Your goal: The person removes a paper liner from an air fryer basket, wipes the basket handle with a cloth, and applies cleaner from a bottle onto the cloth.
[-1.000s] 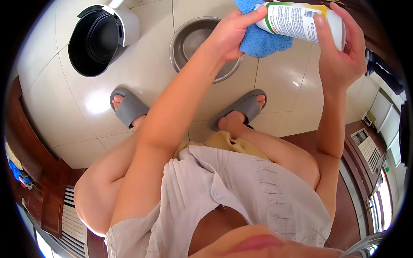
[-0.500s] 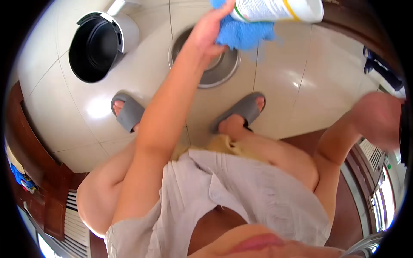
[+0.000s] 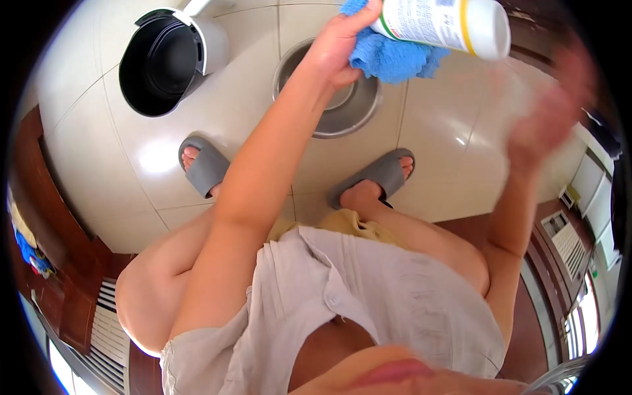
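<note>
My left hand, at the top centre, holds a white spray can with printed label and a yellow band, together with a crumpled blue cloth bunched below the can. The can lies nearly level, its white end pointing right. My right hand is off the can, to its lower right, smeared by motion; its fingers cannot be made out clearly. Beneath my left hand and the cloth, a round metal basin stands on the floor, partly hidden by them.
A black basket with a white outer shell stands on the tiled floor at the upper left. My feet in grey slippers are below the basin. Dark wooden furniture lines the left edge, with more at the right.
My right hand has let go of the can, swung out to the lower right, and come partly back up. My left hand keeps the can and cloth, now slightly farther left than at first.
</note>
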`<state>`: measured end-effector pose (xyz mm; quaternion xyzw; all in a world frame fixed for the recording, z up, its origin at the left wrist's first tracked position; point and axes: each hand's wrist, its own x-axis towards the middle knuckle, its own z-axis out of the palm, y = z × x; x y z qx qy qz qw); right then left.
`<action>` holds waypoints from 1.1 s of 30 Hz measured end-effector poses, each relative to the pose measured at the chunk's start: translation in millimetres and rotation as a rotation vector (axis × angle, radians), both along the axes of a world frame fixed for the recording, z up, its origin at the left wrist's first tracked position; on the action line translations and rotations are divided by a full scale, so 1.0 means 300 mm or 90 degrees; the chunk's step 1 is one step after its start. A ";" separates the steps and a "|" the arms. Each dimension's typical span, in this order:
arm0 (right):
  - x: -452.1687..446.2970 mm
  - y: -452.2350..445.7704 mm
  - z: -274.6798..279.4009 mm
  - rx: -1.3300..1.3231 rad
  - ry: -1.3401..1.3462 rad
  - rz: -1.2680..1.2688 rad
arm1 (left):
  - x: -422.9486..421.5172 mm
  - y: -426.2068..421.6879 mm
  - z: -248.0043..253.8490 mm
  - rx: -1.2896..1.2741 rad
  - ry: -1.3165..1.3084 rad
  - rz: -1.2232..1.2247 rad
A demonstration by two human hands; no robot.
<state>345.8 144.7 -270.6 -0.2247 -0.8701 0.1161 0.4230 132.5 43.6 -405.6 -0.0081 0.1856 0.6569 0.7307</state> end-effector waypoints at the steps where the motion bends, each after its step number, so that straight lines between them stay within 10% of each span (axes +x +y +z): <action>1: 0.006 -0.005 0.011 -0.023 -0.004 0.001 | -0.002 -0.018 0.005 -0.034 0.010 -0.025; 24: -0.053 -0.030 -0.063 -0.051 -0.054 -0.001 | 0.027 0.012 -0.020 0.006 -0.090 -0.005; 33: -0.117 -0.064 0.035 -0.243 -0.042 0.039 | 0.044 0.026 0.005 0.058 0.108 -0.079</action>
